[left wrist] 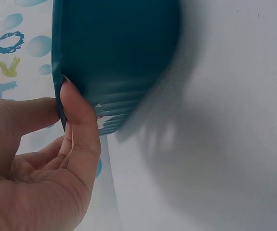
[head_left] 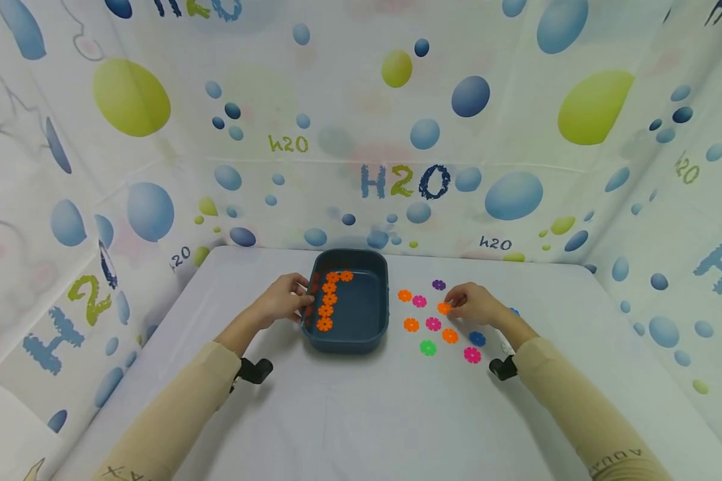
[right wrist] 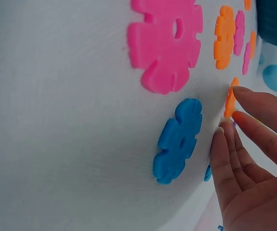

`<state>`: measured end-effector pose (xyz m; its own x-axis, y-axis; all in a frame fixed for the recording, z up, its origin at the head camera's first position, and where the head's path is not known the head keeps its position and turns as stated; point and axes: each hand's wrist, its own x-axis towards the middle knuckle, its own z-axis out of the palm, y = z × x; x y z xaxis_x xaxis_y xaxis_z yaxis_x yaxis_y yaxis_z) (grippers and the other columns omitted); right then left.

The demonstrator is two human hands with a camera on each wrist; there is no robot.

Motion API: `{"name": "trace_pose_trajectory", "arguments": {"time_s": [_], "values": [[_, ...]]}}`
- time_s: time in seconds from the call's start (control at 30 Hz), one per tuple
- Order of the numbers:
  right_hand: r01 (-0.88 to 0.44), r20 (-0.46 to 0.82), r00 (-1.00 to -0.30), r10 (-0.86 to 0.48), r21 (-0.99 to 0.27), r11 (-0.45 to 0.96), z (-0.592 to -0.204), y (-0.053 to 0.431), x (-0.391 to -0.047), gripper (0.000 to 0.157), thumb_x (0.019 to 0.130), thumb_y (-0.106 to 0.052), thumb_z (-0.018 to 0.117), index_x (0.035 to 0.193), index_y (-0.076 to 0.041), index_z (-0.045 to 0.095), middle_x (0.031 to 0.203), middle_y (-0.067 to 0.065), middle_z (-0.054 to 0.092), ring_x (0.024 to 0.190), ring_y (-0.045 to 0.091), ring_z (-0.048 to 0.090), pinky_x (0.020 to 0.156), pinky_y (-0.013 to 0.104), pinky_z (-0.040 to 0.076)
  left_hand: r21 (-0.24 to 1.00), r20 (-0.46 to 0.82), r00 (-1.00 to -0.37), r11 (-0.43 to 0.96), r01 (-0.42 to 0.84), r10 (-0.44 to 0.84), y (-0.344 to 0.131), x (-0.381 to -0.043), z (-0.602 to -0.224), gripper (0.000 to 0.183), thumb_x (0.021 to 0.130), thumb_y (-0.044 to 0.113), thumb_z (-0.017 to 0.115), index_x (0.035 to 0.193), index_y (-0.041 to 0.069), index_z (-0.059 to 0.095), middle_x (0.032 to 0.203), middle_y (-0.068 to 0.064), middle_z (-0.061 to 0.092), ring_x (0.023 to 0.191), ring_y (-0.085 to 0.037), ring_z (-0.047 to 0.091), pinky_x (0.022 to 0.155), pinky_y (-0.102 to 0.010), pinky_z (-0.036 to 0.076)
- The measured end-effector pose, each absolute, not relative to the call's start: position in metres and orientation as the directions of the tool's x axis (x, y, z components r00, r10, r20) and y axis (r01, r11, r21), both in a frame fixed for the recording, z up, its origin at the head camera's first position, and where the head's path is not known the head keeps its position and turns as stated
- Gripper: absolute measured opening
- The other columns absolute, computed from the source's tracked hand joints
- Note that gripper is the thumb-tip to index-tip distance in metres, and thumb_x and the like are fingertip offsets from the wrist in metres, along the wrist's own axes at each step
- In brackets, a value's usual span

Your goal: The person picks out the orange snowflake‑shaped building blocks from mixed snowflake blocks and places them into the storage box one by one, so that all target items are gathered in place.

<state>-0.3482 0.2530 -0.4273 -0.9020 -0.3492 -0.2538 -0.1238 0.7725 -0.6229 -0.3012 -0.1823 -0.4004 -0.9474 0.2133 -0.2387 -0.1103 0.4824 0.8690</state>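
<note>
My left hand grips the left rim of a dark blue-green plastic tub, its thumb and fingers on either side of the rim. Inside the tub, several orange flower-shaped plastic discs lie in a line along the left side, with one more near the back. On the right, my right hand pinches at an orange flower disc with thumb and index finger, low over the tabletop. A blue disc and a pink disc lie closest to the right wrist camera.
Between tub and right hand lie more flower discs: a purple one, a green one, several orange and several pink. Another blue disc is partly hidden behind the right hand. A bubble-patterned curtain borders the white table.
</note>
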Motion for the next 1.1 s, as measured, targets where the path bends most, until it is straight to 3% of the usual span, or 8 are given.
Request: {"name": "trace_pose_trajectory", "arguments": {"time_s": [0.5, 0.77, 1.1], "values": [[-0.127, -0.249, -0.905, -0.344, -0.614, 0.779, -0.423, 0.250, -0.347, 0.024, 0.093, -0.013, 0.074, 0.112, -0.001, 0.065, 0.105, 0.011, 0.063, 0.095, 0.026, 0.057, 0.087, 0.035, 0.056, 0.869, -0.245, -0.947, 0.481, -0.119, 0.207, -0.181, -0.300, -0.399, 0.041, 0.104, 0.006, 0.057, 0.137, -0.012, 0.041, 0.100, -0.016, 0.054, 0.077, -0.022, 0.062, 0.064, -0.032, 0.061], [-0.057, -0.262, -0.912, -0.314, -0.680, 0.731, -0.426, 0.252, -0.345, 0.022, 0.097, -0.013, 0.070, 0.113, 0.001, 0.065, 0.099, 0.012, 0.066, 0.087, 0.023, 0.061, 0.081, 0.031, 0.057, 0.871, -0.249, -0.946, 0.476, -0.124, 0.210, -0.181, -0.298, -0.398, 0.041, 0.104, 0.005, 0.057, 0.137, -0.012, 0.041, 0.099, -0.016, 0.054, 0.075, -0.022, 0.061, 0.063, -0.031, 0.060], [-0.025, -0.254, -0.917, -0.309, -0.735, 0.678, -0.416, 0.259, -0.339, 0.023, 0.099, -0.012, 0.066, 0.116, 0.004, 0.067, 0.098, 0.013, 0.069, 0.086, 0.023, 0.066, 0.085, 0.033, 0.058, 0.868, -0.247, -0.948, 0.480, -0.124, 0.202, -0.181, -0.300, -0.399, 0.041, 0.104, 0.006, 0.057, 0.137, -0.011, 0.042, 0.100, -0.015, 0.054, 0.077, -0.021, 0.061, 0.062, -0.031, 0.060]]}}
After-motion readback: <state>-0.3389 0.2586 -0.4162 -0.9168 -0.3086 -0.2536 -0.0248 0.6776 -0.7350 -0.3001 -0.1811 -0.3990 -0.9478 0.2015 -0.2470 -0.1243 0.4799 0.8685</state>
